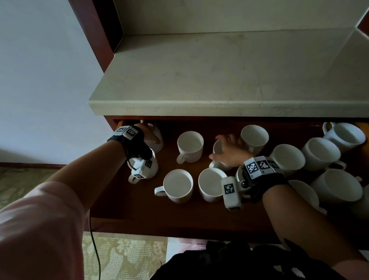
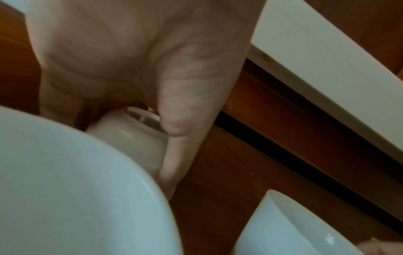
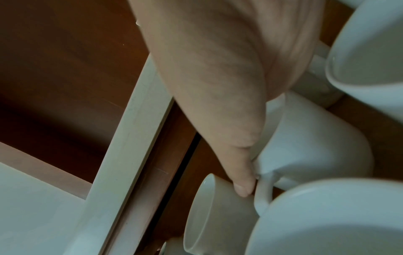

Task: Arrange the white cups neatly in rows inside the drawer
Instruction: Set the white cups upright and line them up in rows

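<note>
Several white cups lie in an open wooden drawer [image 1: 144, 208]. My left hand [image 1: 149, 134] reaches into the far left corner and grips a white cup [image 1: 158, 139]; in the left wrist view my thumb lies along that cup's side [image 2: 133, 141] and its base ring shows. In the middle, my right hand [image 1: 226, 152] holds another white cup [image 1: 217, 147], its thumb by the handle [image 3: 262, 195] of the cup [image 3: 309, 143]. Three upright cups [image 1: 190, 146] [image 1: 178, 186] [image 1: 210, 184] stand between the hands. My left wrist camera partly covers one more cup [image 1: 147, 170].
At the drawer's right end a jumble of tilted cups [image 1: 321, 156] [image 1: 345, 137] [image 1: 337, 186] leans together. One cup [image 1: 255, 138] stands just behind my right hand. A pale stone countertop [image 1: 218, 73] overhangs the drawer's back. Bare drawer floor shows at the front left.
</note>
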{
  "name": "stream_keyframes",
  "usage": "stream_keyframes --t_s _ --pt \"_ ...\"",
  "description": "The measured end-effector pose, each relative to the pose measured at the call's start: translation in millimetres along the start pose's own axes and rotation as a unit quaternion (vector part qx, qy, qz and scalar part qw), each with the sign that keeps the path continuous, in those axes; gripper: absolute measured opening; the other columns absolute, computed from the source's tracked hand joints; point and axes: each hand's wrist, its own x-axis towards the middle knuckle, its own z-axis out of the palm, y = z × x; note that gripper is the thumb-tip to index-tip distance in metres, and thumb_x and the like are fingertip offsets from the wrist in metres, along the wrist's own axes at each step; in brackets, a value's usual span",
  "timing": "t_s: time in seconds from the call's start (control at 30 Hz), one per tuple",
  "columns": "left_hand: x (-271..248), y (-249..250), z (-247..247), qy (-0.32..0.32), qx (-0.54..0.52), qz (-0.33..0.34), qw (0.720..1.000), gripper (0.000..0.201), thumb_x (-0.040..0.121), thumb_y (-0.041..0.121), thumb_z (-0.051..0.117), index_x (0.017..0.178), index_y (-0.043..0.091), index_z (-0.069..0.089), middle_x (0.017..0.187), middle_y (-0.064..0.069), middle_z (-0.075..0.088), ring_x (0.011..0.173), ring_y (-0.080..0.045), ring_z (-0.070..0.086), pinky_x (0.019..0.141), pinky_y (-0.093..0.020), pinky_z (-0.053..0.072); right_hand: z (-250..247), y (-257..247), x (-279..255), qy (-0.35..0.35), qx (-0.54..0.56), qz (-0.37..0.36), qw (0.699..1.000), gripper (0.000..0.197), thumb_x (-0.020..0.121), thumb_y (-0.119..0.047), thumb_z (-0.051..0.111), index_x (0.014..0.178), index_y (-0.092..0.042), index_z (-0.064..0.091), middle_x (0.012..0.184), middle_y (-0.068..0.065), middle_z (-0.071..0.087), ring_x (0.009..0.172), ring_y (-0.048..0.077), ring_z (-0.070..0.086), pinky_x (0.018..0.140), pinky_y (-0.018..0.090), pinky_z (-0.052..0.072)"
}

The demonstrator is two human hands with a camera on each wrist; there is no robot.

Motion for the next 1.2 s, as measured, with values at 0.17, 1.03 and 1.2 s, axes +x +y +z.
stream_keyframes --t_s 0.17,1.03,1.2 --pt "-3.8 -2.1 -3.2 0.009 -0.038 -0.02 0.999 0.066 0.082 0.053 0.061 0.14 0.027 0.042 0.15 -0.01 0.03 0.135 -0.031 0.034 0.108 -0.043 0.038 -0.9 -0.7 -2.1 0.005 0.004 -0.006 1.0 0.073 0.087 -0.05 0.056 0.145 -0.025 0.019 0.147 0.01 0.015 0.138 0.036 0.011 0.112 0.044 0.018" --pt "-24.2 -21.3 -1.5 -0.02 -0.523 -0.002 0.852 0.031 0.089 0.04 0.06 0.109 0.016 0.059 0.107 -0.01 0.062 0.088 -0.021 0.059 0.088 -0.037 0.047 3.7 1.0 0.0 0.017 -0.01 -0.007 1.0 0.069 0.087 -0.052 0.054 0.142 -0.028 0.021 0.146 0.009 0.016 0.136 0.036 0.015 0.112 0.048 0.02" --pt "-17.1 -18.8 0.5 -0.025 -0.514 -0.062 0.855 0.037 0.093 0.043 0.051 0.115 0.013 0.052 0.093 -0.009 0.058 0.075 -0.02 0.052 0.064 -0.029 0.039 4.4 0.4 0.8 0.023 -0.015 -0.009 1.0 0.068 0.087 -0.051 0.054 0.142 -0.028 0.022 0.145 0.008 0.018 0.135 0.035 0.016 0.111 0.045 0.017"
